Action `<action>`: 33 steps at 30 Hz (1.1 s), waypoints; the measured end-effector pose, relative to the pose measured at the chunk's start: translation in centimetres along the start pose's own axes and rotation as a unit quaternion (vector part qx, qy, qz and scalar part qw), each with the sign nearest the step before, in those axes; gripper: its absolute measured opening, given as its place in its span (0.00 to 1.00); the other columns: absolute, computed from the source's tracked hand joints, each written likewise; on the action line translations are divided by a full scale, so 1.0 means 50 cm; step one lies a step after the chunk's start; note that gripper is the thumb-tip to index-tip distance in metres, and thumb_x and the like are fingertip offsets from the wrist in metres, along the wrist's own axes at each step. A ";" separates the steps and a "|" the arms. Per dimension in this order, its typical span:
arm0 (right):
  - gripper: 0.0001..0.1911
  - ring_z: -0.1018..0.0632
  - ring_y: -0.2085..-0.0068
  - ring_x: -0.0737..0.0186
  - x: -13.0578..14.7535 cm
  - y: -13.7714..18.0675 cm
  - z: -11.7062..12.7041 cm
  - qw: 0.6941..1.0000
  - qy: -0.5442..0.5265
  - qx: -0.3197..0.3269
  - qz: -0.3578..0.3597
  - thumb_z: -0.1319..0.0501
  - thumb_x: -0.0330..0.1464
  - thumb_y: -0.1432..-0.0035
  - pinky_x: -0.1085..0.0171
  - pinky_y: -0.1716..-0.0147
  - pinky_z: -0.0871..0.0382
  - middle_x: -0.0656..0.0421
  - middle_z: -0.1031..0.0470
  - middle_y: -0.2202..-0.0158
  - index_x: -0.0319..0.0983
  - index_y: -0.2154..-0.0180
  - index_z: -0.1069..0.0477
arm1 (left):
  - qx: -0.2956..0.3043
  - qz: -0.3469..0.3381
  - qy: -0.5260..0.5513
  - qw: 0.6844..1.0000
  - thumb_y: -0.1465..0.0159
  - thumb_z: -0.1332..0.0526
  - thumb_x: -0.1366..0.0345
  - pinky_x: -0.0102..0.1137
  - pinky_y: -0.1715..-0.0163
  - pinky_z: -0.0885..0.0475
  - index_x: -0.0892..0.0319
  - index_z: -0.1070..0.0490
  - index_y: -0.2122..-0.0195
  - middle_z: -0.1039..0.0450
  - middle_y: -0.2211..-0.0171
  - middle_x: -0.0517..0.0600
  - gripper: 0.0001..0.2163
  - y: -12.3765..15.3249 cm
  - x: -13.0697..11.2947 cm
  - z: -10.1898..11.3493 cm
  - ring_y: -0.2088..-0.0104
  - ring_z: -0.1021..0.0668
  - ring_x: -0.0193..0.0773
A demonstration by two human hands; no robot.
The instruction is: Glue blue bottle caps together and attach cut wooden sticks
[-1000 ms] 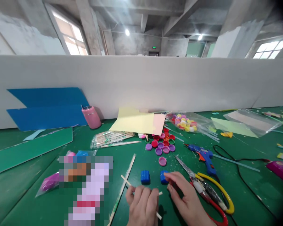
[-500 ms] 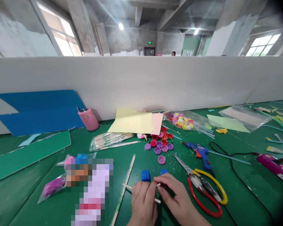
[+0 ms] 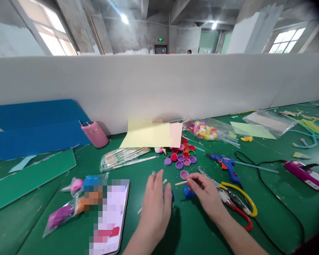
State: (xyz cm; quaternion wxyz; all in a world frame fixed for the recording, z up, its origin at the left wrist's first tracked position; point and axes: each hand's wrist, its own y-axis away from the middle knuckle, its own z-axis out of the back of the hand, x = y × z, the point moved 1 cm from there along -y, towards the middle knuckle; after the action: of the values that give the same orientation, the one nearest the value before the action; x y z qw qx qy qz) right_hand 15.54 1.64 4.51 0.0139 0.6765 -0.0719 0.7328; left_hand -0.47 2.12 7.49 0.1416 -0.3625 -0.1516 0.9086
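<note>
At lower left of the frame lies a phone (image 3: 113, 219), and right of it, at lower centre, the left hand (image 3: 155, 207) has its fingers extended, with pale wooden ends showing past both its sides, though whether it grips anything cannot be told. Just beyond its thumb sits a partly hidden blue block (image 3: 172, 196), then a short wooden stick (image 3: 181, 183), pinched between thumb and fingers of the right hand (image 3: 204, 194) near a second blue block (image 3: 188, 192); scissors (image 3: 236, 187) lie at lower right.
</note>
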 end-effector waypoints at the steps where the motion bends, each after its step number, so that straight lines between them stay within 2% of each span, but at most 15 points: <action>1: 0.11 0.30 0.74 0.66 -0.002 0.005 0.006 1.000 0.010 0.021 -0.008 0.43 0.39 0.46 0.69 0.75 0.35 0.61 0.31 0.76 0.37 0.69 0.31 | 0.010 0.024 0.039 0.999 0.37 0.52 0.65 0.40 0.60 0.32 0.61 0.38 0.52 0.36 0.58 0.57 0.14 -0.007 0.005 0.009 0.58 0.30 0.42; 2: 0.11 0.31 0.74 0.66 -0.003 0.011 0.011 0.998 0.024 0.048 -0.014 0.44 0.39 0.46 0.69 0.75 0.36 0.62 0.32 0.76 0.38 0.69 0.31 | 0.022 0.043 0.081 0.996 0.37 0.53 0.65 0.38 0.61 0.33 0.60 0.35 0.54 0.35 0.59 0.56 0.14 -0.014 0.008 0.018 0.59 0.30 0.41; 4: 0.11 0.32 0.74 0.66 -0.003 0.026 0.018 0.992 0.066 0.109 -0.021 0.46 0.38 0.44 0.69 0.75 0.38 0.62 0.33 0.76 0.38 0.71 0.32 | 0.060 0.087 0.167 0.980 0.38 0.52 0.62 0.33 0.70 0.32 0.60 0.32 0.59 0.35 0.65 0.53 0.13 -0.023 0.011 0.033 0.67 0.29 0.38; 6: 0.12 0.33 0.75 0.66 -0.003 0.039 0.019 0.980 0.117 0.161 -0.021 0.48 0.38 0.42 0.69 0.76 0.40 0.63 0.34 0.77 0.39 0.73 0.33 | 0.098 0.165 0.249 0.949 0.39 0.51 0.59 0.28 0.80 0.36 0.60 0.31 0.62 0.36 0.72 0.49 0.14 -0.026 0.012 0.041 0.77 0.32 0.33; 8: 0.12 0.34 0.76 0.66 -0.005 0.044 0.018 0.969 0.163 0.186 -0.017 0.48 0.37 0.42 0.70 0.77 0.42 0.64 0.35 0.79 0.39 0.74 0.34 | 0.124 0.232 0.330 0.907 0.40 0.49 0.57 0.26 0.84 0.42 0.61 0.31 0.62 0.38 0.77 0.45 0.14 -0.022 0.012 0.042 0.82 0.37 0.29; 10: 0.11 0.34 0.76 0.66 -0.009 0.043 0.016 0.960 0.201 0.196 -0.007 0.48 0.35 0.42 0.70 0.77 0.42 0.64 0.35 0.79 0.39 0.74 0.34 | 0.138 0.270 0.390 0.870 0.40 0.48 0.56 0.24 0.84 0.43 0.61 0.31 0.63 0.39 0.79 0.43 0.14 -0.013 0.016 0.035 0.82 0.38 0.28; 13: 0.09 0.33 0.74 0.66 -0.016 0.034 0.016 0.951 0.238 0.196 0.013 0.48 0.33 0.43 0.69 0.75 0.41 0.63 0.33 0.77 0.39 0.73 0.34 | 0.146 0.303 0.425 0.840 0.41 0.47 0.56 0.23 0.85 0.48 0.61 0.31 0.65 0.39 0.82 0.42 0.14 0.003 0.031 0.015 0.84 0.40 0.26; 19: 0.08 0.31 0.71 0.65 -0.023 0.018 0.020 0.940 0.273 0.201 0.024 0.48 0.32 0.42 0.69 0.72 0.40 0.61 0.31 0.73 0.39 0.72 0.34 | 0.103 0.356 0.439 0.818 0.45 0.43 0.57 0.24 0.80 0.40 0.62 0.29 0.72 0.37 0.81 0.43 0.12 0.019 0.050 -0.030 0.81 0.34 0.29; 25: 0.10 0.32 0.72 0.66 -0.026 0.013 0.021 0.939 0.285 0.194 0.015 0.50 0.33 0.41 0.69 0.73 0.42 0.61 0.32 0.74 0.39 0.73 0.36 | 0.114 0.366 0.462 0.800 0.45 0.43 0.57 0.26 0.75 0.37 0.63 0.29 0.72 0.34 0.79 0.46 0.12 0.019 0.051 -0.044 0.77 0.31 0.32; 28: 0.10 0.34 0.76 0.67 -0.028 0.014 0.022 0.935 0.287 0.206 0.004 0.50 0.33 0.41 0.70 0.77 0.45 0.63 0.34 0.78 0.39 0.74 0.37 | 0.104 0.367 0.429 0.819 0.44 0.45 0.55 0.27 0.75 0.37 0.62 0.30 0.74 0.34 0.79 0.46 0.14 0.020 0.065 -0.036 0.78 0.31 0.32; 30: 0.10 0.34 0.77 0.67 -0.027 0.016 0.021 0.932 0.288 0.217 0.000 0.49 0.34 0.42 0.71 0.79 0.46 0.64 0.33 0.79 0.39 0.74 0.37 | 0.086 0.332 0.359 0.868 0.42 0.48 0.55 0.29 0.74 0.36 0.61 0.31 0.77 0.33 0.78 0.47 0.15 0.021 0.077 -0.028 0.76 0.30 0.34; 32: 0.10 0.34 0.76 0.67 -0.025 0.016 0.019 0.928 0.297 0.225 -0.003 0.49 0.34 0.42 0.71 0.78 0.46 0.64 0.33 0.78 0.39 0.74 0.36 | 0.067 0.261 0.262 0.927 0.41 0.50 0.56 0.30 0.71 0.35 0.60 0.33 0.78 0.31 0.77 0.49 0.15 0.020 0.089 -0.021 0.73 0.29 0.38; 33: 0.10 0.34 0.76 0.67 -0.024 0.016 0.018 0.926 0.302 0.227 -0.004 0.49 0.34 0.42 0.70 0.78 0.46 0.64 0.32 0.78 0.40 0.74 0.36 | 0.058 0.228 0.222 0.946 0.41 0.50 0.57 0.31 0.69 0.35 0.59 0.33 0.79 0.31 0.76 0.49 0.15 0.019 0.094 -0.019 0.71 0.28 0.39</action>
State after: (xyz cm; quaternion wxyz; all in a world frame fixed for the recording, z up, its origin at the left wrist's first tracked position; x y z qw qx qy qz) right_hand 16.44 0.84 3.29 -0.1165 0.4082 0.1069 0.8991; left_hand -3.25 3.16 3.59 -0.0189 -0.5715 0.0233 0.8200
